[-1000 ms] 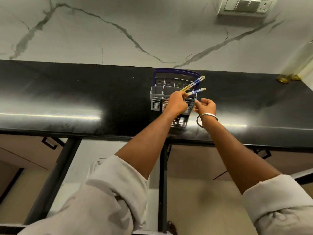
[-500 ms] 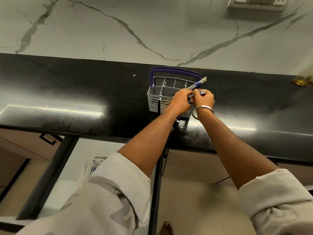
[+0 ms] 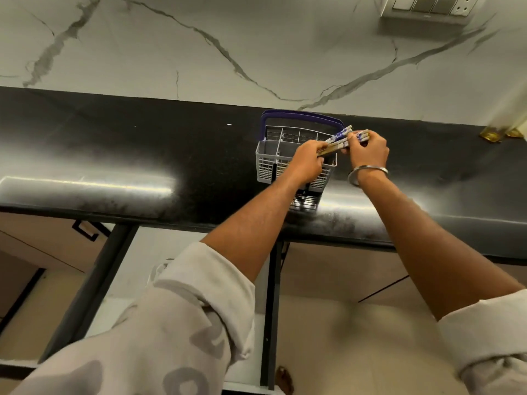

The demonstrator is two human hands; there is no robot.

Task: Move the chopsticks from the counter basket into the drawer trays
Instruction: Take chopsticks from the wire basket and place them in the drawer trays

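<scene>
A grey slotted basket [image 3: 267, 166] with a purple handle stands on the black counter. Above its right side, both hands hold a small bundle of chopsticks [image 3: 339, 138], wooden with blue-and-white patterned ends. My left hand [image 3: 306, 163] grips the wooden lower part over the basket. My right hand [image 3: 369, 151], a metal bangle on its wrist, pinches the patterned ends. The chopsticks lie tilted, patterned ends up and to the right. My left forearm hides the basket's front and inside.
The glossy black counter [image 3: 142, 166] runs across the view below a marble-patterned wall. A switch plate [image 3: 427, 7] sits top right, a gold object [image 3: 497, 135] at the far right. Below the counter edge an open white drawer [image 3: 176, 252] shows between dark frames, with beige cabinet fronts beside it.
My right hand came in from beside the basket and closed on the patterned ends. The chopsticks have risen slightly and both hands now hold them together.
</scene>
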